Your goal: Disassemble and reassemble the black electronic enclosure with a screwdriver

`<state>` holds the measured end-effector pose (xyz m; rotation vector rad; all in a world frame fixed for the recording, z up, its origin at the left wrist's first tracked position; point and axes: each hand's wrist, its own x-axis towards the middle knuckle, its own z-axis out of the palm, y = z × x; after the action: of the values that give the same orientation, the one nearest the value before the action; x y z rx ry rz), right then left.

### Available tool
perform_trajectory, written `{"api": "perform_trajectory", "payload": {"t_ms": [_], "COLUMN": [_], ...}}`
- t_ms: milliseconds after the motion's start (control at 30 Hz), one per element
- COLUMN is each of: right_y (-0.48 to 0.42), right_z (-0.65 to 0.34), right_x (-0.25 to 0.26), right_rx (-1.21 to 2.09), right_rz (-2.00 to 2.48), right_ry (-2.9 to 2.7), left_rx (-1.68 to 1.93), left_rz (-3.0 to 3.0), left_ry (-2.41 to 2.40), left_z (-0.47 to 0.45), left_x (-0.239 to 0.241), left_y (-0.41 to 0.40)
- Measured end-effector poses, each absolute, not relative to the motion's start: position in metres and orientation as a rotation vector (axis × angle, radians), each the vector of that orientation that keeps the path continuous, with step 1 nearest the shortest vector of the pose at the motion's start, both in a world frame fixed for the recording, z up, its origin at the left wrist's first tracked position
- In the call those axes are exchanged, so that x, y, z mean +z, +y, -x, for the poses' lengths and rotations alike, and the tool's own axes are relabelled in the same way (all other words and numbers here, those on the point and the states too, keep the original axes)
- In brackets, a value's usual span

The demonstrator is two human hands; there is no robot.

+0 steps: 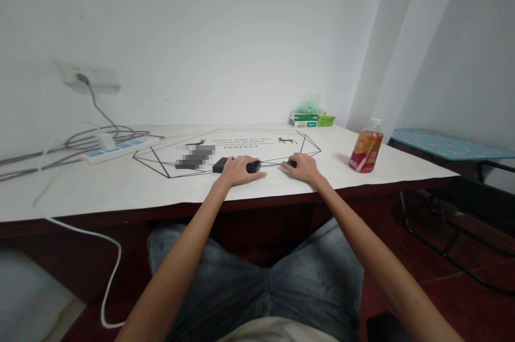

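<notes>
Near the table's front edge, my left hand (240,171) grips a flat black box-like object (219,165) from above. Its fingers wrap over the middle, so both dark ends show and the centre is hidden. My right hand (302,168) lies a short way to the right, its fingers closed on a small dark object with green on it (291,163). Most of that small object is covered, and its kind is unclear. The two hands are apart. Left of my left hand lies a dark pixelated item (195,157) on the printed table cover (277,186).
A drink bottle (366,146) stands at the right. Green-and-white boxes (303,119) with a plastic bag (309,103) sit at the back. On the left are a power strip (118,150), coiled grey cables (96,138) and a hanging white cable (119,256).
</notes>
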<state>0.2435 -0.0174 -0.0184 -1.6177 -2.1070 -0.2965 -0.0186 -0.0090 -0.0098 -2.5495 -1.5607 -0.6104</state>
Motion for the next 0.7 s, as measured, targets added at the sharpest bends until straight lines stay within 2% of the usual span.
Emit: {"api": "perform_trajectory", "payload": {"t_ms": [700], "right_y": [-0.0191], "right_z": [-0.2446], "right_x": [-0.0180], "right_rx": [-0.329], "right_rz": [1.599], "right_ry": [-2.116], "left_rx": [-0.591], "left_rz": [2.550], "left_ry": [-1.558], "left_z": [0.0186], "left_x": [-0.0105], "left_y": [-0.0091]}}
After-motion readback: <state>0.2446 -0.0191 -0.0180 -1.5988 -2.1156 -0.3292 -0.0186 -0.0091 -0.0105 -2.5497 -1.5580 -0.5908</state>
